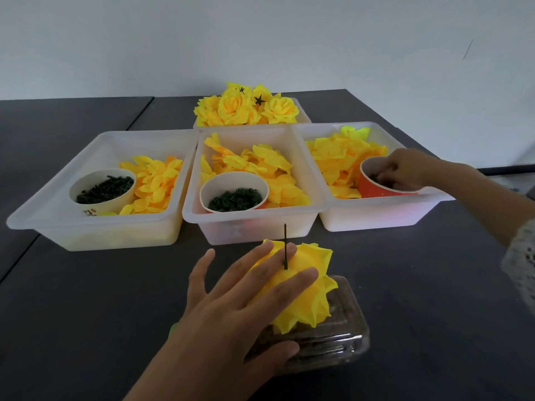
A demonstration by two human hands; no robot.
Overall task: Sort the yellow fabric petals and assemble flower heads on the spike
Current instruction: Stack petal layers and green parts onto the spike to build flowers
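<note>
A dark spike (285, 244) stands up from a clear plastic box (338, 340) near the table's front. Yellow fabric petals (307, 296) are stacked on the spike as a flower head. My left hand (240, 308) lies flat on the petals with its fingers spread on both sides of the spike. My right hand (405, 169) reaches into an orange paper cup (376, 189) in the right bin (376, 215), fingers bent down among small dark parts; what it holds is hidden.
Three translucent bins stand in a row: the left bin (43, 221) and middle bin (249, 224) hold yellow petals and cups of dark green parts (104, 189) (236, 199). A rear bin (301, 111) holds finished yellow flowers (246, 108). The table is dark grey.
</note>
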